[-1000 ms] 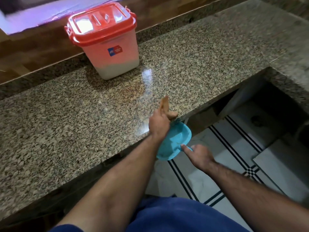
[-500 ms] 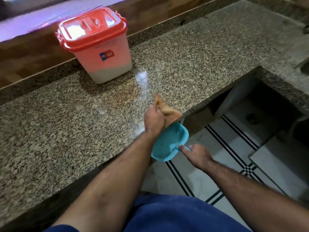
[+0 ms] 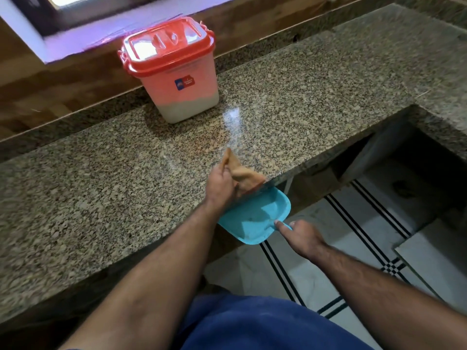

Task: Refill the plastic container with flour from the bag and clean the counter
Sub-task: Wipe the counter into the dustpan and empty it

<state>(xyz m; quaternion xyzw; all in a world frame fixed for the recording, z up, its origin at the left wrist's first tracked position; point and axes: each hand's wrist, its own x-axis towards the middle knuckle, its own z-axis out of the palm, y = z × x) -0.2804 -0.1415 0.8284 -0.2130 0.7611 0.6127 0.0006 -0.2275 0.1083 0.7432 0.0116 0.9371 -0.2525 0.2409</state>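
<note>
Left hand (image 3: pixel 219 186) grips a cloth (image 3: pixel 243 176) above the dustpan (image 3: pixel 255 218); right hand (image 3: pixel 302 236) holds its handle. A tilted pan could spill sweepings floorward

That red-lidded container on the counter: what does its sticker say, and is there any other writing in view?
Sticker on the flour container: a blue and red label with a round logo; its white wording is too small and blurred to read.
Dustpan, cloth, counter: no writing visible.
</note>
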